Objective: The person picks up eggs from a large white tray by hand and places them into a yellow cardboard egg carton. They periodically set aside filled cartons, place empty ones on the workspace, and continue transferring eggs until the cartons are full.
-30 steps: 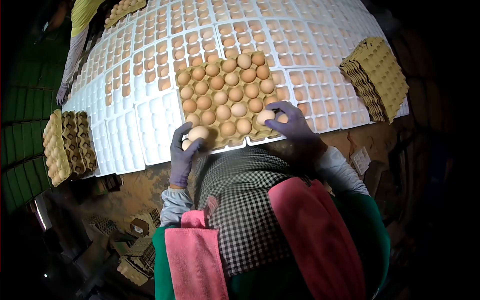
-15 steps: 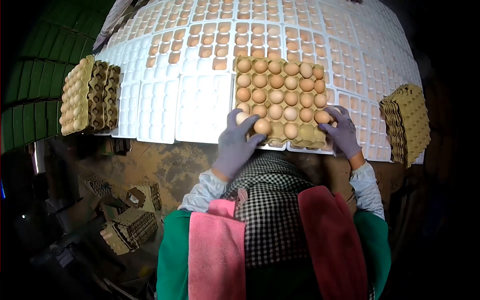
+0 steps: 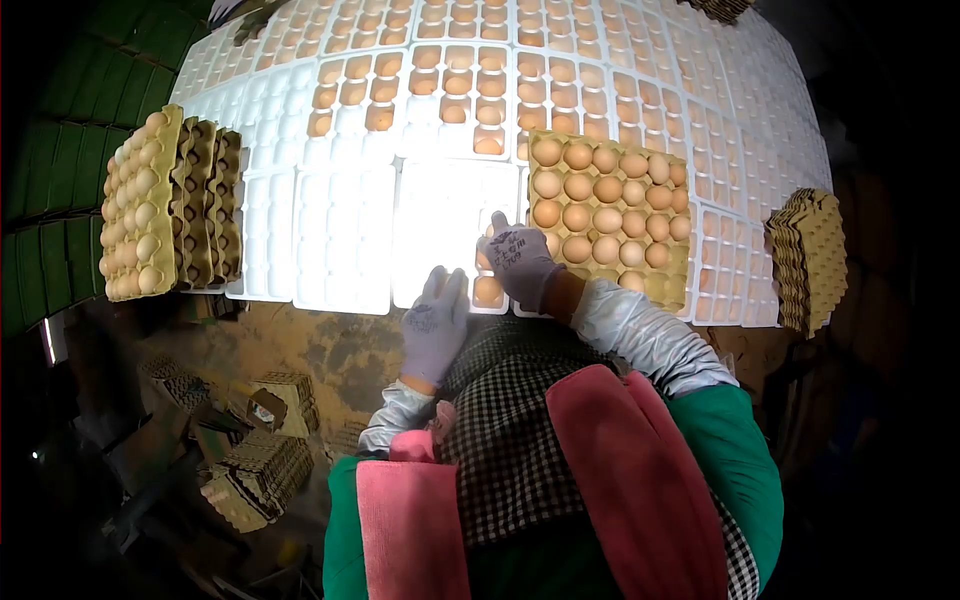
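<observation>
My gloved right hand [image 3: 522, 262] reaches over the right column of a white plastic tray [image 3: 425, 215], its fingers curled round an egg [image 3: 484, 260] that is partly hidden. Just below that, another egg [image 3: 488, 292] sits in the tray's front right cell. At the same tray's front edge is my gloved left hand [image 3: 434, 325], palm down, fingers stretched out and no egg visible in it. Beside my right hand, a cardboard tray [image 3: 678, 298] full of brown eggs lies on the white trays, with gaps in its front row.
Rows of white trays with eggs [image 3: 455, 85] cover the far side. Stacked cardboard trays stand at the left [image 3: 190, 200], with eggs on the outer one, and at the right [image 3: 808, 260]. More cardboard trays [image 3: 262, 470] lie on the floor at lower left.
Both hands have left the cardboard tray and moved left to the white tray. Eggs now show in its right column. The front row of the cardboard tray holds fewer eggs.
</observation>
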Tool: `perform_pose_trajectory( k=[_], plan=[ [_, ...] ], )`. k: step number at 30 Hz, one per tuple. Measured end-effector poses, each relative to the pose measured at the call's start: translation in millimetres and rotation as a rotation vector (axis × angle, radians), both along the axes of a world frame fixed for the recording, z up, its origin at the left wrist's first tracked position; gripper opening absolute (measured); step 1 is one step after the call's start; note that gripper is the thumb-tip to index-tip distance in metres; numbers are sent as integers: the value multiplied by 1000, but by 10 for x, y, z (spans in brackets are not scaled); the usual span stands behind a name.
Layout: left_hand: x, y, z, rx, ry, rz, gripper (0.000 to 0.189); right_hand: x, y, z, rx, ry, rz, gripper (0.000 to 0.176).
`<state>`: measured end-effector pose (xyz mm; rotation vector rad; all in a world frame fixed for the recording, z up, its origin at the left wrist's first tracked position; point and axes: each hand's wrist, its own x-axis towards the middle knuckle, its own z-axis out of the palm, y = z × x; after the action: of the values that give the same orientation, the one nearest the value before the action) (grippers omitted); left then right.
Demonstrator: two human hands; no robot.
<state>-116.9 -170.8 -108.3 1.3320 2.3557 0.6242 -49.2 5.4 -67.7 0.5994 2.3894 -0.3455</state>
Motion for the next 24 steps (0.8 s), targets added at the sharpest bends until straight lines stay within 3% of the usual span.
perform_pose_trajectory(
  k=[1, 3, 5, 6, 7, 8, 9, 13, 15, 17, 20, 22, 24],
  plan=[
    [-70, 10, 8, 136, -88, 11, 31, 6, 14, -49, 4, -13, -7, 44],
    [-162, 108, -26, 189, -230, 69, 38, 118, 58, -174, 2, 541, -120, 46],
    [-208, 397, -145, 433, -199, 176, 35, 71, 90, -339, 103, 580, -133, 46],
    [-237, 514, -273, 465, -50, 63, 32, 36, 108, -355, 16, 580, -154, 44],
    [-264, 556, -364, 347, 10, -60, 32, -3, 136, -355, -67, 582, -178, 42],
    [-284, 584, -303, 232, 5, -122, 33, -82, 138, -349, 81, 608, -209, 43],
    [-290, 578, -232, 116, 3, -187, 34, -146, 178, -338, 146, 831, -265, 45],
    [-243, 554, -520, 325, 62, -138, 34, -343, 384, -763, 306, 714, -165, 44],
    [-245, 553, -558, 308, 63, -107, 33, -162, 367, -613, 350, 976, -80, 39],
    [-272, 572, -354, 364, -11, -133, 31, 249, 346, 136, 150, 927, -362, 32],
    [-216, 725, -144, 446, -89, -154, 30, 1232, 490, 213, 144, 906, -503, 31],
    [-101, 982, 56, 470, -137, -294, 32, 1467, 440, 200, 144, 858, -546, 30],
    [92, 1219, 195, 349, -215, -396, 41, 1487, 324, -4, 187, 960, -194, 30]
  ],
)
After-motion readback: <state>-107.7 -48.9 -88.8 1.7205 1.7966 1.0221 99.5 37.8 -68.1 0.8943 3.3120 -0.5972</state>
